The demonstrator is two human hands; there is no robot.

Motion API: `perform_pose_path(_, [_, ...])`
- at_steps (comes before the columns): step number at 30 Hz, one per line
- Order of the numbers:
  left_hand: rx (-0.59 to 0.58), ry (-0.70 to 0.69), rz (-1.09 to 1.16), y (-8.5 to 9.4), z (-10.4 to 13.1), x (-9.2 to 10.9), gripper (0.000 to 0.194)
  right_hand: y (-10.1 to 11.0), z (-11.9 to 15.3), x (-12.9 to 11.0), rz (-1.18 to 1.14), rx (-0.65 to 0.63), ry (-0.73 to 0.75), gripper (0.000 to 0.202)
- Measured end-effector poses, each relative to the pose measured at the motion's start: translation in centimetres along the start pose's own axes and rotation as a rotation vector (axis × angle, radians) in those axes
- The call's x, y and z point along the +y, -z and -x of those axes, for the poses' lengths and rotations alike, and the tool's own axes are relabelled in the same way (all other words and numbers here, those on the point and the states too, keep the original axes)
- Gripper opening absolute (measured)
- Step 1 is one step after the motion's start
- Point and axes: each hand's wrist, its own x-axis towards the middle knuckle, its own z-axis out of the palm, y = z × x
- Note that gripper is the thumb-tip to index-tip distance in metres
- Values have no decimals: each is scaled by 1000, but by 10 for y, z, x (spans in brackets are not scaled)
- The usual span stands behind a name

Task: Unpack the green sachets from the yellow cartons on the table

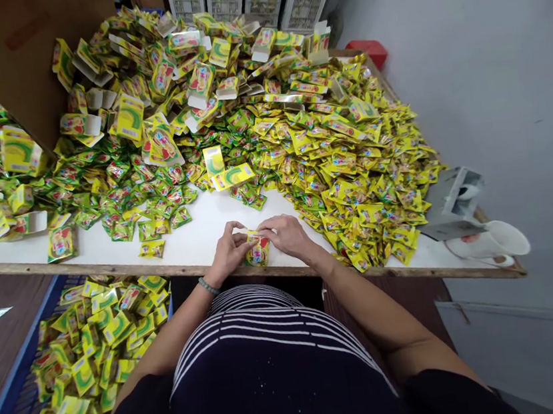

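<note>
Close to the table's front edge, a small yellow-green box (257, 252) with red fruit pictures stands between my two hands. My left hand (232, 249) is closed on its left side, thumb across the front. At the upper right corner, the fingers of my right hand (282, 234) pinch the box's top. The top end, where a pale flap shows, is partly hidden by my fingers. Just beyond my hands lie loose green sachets (258, 202) and a yellow box (232, 177). A heap of small yellow sachets (355, 190) spreads to the right of my right hand.
Many flat and opened boxes (201, 82) are piled at the back. A brown cardboard sheet (31, 56) stands at the left. Below the table, a blue crate (9, 408) holds filled boxes. A white mug (505, 239) lies beside a grey device (450, 202) at the right end.
</note>
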Motion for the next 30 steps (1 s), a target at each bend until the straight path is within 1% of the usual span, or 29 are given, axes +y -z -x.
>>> perform_pose_path(3, [-28,11,0,0,0,2,55,6,-10,3,-66,-47,-67,15])
perform_pose_path(7, [-33,4,-13,1,1,0,60,14,-22,12,-217,-209,-108,17])
perform_pose_path(9, [-34,-13,-25,1,2,-1,60,15,-22,15,-247,-250,-107,20])
perform_pose_path(11, [-29,-47,-76,1,3,-2,56,14,-17,15,-223,-207,-81,20])
perform_pose_path(14, [-1,-104,-215,1,4,-1,49,11,-8,13,-161,-95,-1,16])
perform_pose_path(16, [6,-127,-285,1,5,0,48,9,-7,10,-149,-62,29,14])
perform_pose_path(19, [-25,-130,-291,3,5,0,52,8,-13,4,-146,-79,42,14])
perform_pose_path(22, [-52,-105,-241,3,3,0,55,12,-21,-1,-110,-147,88,16])
perform_pose_path(25, [-46,-91,-207,3,4,0,54,14,-16,-4,-49,-177,142,21])
perform_pose_path(27, [-36,-99,-200,2,5,1,53,9,-6,-5,-17,-125,164,23])
perform_pose_path(30, [-4,-123,-248,0,6,0,47,-9,14,-6,34,47,168,26])
